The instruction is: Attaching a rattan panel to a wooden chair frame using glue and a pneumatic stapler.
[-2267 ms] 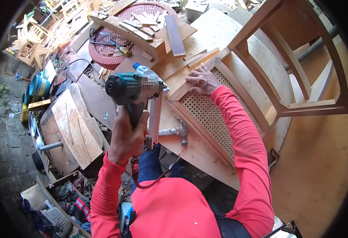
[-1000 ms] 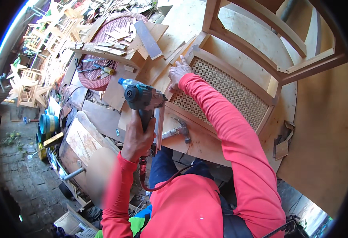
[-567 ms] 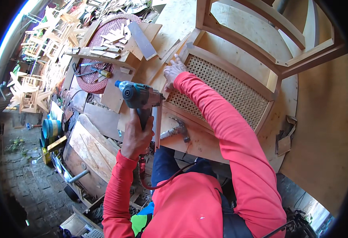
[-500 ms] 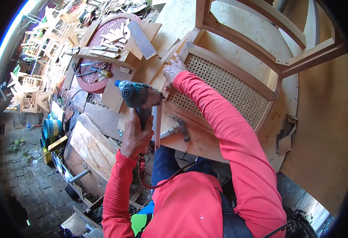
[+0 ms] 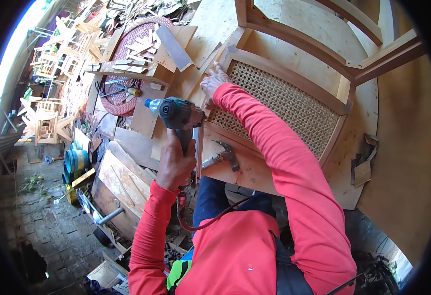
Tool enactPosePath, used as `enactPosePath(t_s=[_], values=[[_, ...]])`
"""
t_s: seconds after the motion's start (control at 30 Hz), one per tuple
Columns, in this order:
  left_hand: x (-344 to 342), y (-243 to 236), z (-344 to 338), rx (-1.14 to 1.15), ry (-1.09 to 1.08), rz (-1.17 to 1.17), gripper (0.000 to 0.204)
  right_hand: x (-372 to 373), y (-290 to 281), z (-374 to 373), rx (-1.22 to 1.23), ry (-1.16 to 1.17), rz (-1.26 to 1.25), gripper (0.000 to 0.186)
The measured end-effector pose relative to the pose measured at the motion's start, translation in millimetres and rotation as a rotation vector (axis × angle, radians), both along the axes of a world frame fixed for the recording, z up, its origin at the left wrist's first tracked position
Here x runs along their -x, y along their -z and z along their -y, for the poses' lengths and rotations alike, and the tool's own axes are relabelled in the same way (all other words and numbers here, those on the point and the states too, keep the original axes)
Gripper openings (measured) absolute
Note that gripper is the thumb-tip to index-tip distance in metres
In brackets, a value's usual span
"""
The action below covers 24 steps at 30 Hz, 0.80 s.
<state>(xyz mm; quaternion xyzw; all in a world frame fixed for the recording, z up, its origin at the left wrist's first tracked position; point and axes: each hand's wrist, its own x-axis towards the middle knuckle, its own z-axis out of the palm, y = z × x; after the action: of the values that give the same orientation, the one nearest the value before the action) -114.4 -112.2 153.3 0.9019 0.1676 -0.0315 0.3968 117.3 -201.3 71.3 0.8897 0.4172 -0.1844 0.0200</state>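
A: "Surface and room?"
B: "Plywood surface (image 5: pixel 251 173) carries cane-seat chair (image 5: pixel 280 102) and claw hammer (image 5: pixel 220 157); brick floor (image 5: pixel 43 223) at left. Left hand (image 5: pixel 177 160) wraps nail gun (image 5: pixel 180 114) beside the seat; right hand (image 5: pixel 215 83) spreads on the chair's edge."
A: "Changes?"
B: "More floor shows."

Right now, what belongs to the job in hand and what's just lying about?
In the job, it seems:
teal nail gun, in the left hand
its dark red hose
cane-panelled chair frame, right hand at its edge

Likely just lying about:
hammer
plastic bottle
wood offcuts
yellow-handled tool
blue buckets
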Motion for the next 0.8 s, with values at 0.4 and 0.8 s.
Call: enactPosePath(t_s=[0.4, 0.8], values=[[26.7, -21.3, -9.9, 0.059, -0.137, 0.026, 0.053, 30.4, 35.2, 24.8, -0.47, 0.075, 0.182, 0.047], [41.9, -35.8, -22.1, 0.175, -0.139, 0.069, 0.049, 177.8, 88.2, 78.8, -0.912, 0.556, 0.164, 0.026]])
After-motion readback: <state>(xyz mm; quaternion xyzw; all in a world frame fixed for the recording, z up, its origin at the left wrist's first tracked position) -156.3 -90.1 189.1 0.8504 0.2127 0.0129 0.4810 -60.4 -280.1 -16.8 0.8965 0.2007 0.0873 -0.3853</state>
